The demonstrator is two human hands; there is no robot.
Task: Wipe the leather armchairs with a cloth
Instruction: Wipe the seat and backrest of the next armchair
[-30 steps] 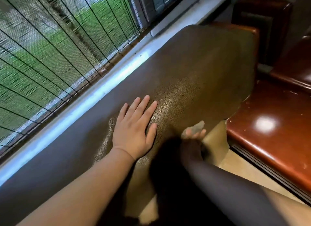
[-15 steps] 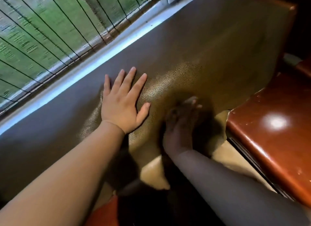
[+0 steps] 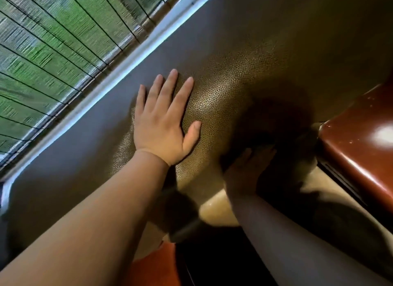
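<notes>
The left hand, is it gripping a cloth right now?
No, the left hand lies flat with fingers spread straight on the brown pebbled leather chair back, and no cloth shows under it.

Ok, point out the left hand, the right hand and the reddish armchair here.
left hand (image 3: 161, 126), head view, back of the hand.
right hand (image 3: 244, 173), head view, shadowed back of the hand.
reddish armchair (image 3: 359, 149), head view, glossy top surface.
</notes>
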